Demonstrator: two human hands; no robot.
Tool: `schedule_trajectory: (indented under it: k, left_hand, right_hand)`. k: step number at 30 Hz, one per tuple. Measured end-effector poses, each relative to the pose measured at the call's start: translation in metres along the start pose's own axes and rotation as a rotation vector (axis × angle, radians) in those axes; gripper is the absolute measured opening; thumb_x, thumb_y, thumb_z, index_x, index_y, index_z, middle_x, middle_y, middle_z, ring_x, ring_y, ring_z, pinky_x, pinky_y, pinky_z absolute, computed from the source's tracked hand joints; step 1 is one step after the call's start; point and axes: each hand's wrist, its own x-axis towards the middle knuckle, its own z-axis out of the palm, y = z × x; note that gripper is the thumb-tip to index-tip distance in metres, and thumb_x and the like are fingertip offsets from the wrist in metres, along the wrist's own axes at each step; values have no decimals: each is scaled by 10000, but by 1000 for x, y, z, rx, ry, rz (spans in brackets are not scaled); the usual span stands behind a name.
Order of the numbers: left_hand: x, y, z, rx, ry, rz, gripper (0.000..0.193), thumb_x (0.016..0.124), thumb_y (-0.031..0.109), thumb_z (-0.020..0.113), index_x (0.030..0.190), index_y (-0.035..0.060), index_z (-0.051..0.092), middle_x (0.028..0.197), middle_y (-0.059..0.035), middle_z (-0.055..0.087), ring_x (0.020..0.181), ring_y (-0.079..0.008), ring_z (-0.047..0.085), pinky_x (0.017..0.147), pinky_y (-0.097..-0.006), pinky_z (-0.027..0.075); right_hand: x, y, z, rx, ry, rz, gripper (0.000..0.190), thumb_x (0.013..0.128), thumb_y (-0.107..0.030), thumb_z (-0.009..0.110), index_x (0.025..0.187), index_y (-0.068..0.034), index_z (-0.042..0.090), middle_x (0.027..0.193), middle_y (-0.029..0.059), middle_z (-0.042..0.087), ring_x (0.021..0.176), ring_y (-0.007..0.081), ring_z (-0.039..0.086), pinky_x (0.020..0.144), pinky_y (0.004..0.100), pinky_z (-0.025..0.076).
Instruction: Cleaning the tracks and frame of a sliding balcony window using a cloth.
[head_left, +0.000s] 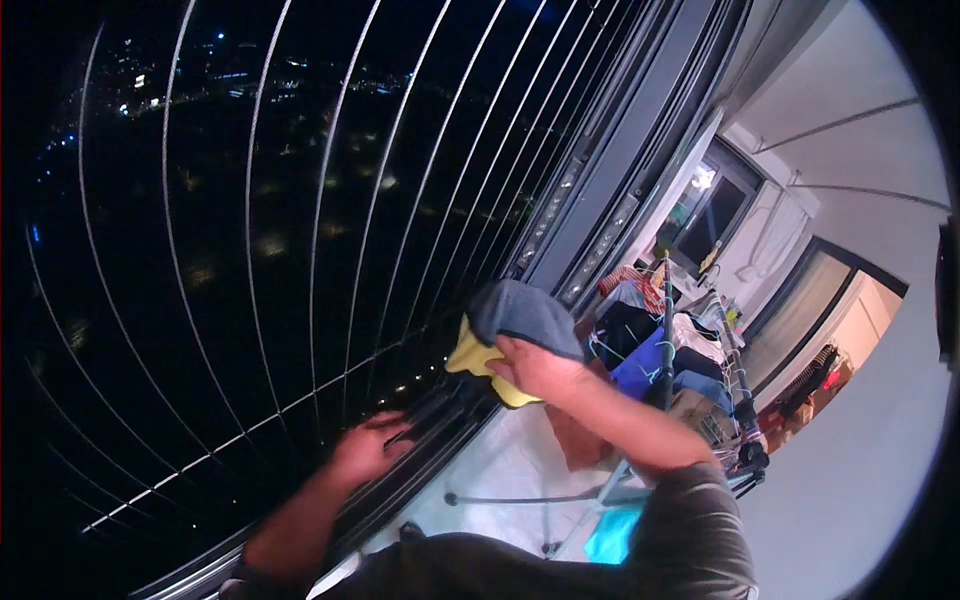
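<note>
A two-sided cleaning cloth, grey on one side and yellow on the other (525, 313), is bunched in my right hand (540, 371), close to the dark window frame (581, 217). My left hand (373, 448) is over the dark window track (405, 457), lower left of the cloth. Its fingers are apart and slightly curled, with nothing seen in them; it is a little blurred. Whether it touches the track, I cannot tell. Beyond the window opening run several thin twisted wire cables (255, 150), crossed by another cable (281, 412). Night lights show far below.
A drying rack (667, 337) hung with clothes on hangers stands at the right, its legs on the pale floor (499, 465). A bright turquoise item (615, 534) lies low beside it. Behind are a window (712, 206) and a sliding door (806, 322).
</note>
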Motion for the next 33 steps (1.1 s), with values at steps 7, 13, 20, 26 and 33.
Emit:
schedule_trajectory:
  k: [7, 13, 20, 26, 33]
  left_hand:
    - [2, -22, 18, 48, 34, 2, 458, 985, 418, 703, 1368, 167, 702, 1514, -47, 595, 1375, -265, 581, 1164, -389, 466]
    - [6, -17, 14, 28, 39, 43, 440, 973, 411, 715, 1333, 160, 718, 1503, -49, 604, 1355, -273, 597, 1149, -396, 478]
    - [6, -17, 16, 21, 79, 27, 424, 975, 397, 711, 1320, 150, 725, 1491, -70, 614, 1366, -287, 590, 1148, -419, 479]
    - [-6, -10, 2, -57, 77, 24, 422, 974, 379, 714, 1323, 141, 724, 1467, -91, 629, 1342, -301, 607, 1129, -428, 492]
    - [8, -3, 37, 35, 391, 279, 455, 982, 289, 721, 1402, 124, 654, 1431, -140, 641, 1273, -328, 655, 1075, -420, 531]
  right_hand:
    - [105, 167, -204, -378, 460, 388, 644, 981, -544, 609, 1447, -104, 538, 1186, 194, 702, 1107, 372, 694, 964, 499, 553]
    - [184, 211, -259, -825, 676, 718, 822, 1075, -565, 404, 1605, 58, 318, 1634, 317, 361, 1542, 447, 311, 1261, 527, 251]
    - [122, 102, -109, -281, 671, 364, 1034, 966, -532, 669, 1563, 192, 235, 1484, 538, 313, 1305, 558, 534, 1117, 474, 475]
    - [44, -16, -18, -135, 165, 393, 1045, 958, -583, 632, 1639, 77, 193, 1358, 358, 558, 1383, 533, 487, 1249, 672, 171]
    - [7, -71, 11, -134, -78, 326, 998, 985, -627, 538, 1625, 81, 247, 1621, 336, 366, 1564, 479, 269, 1274, 659, 92]
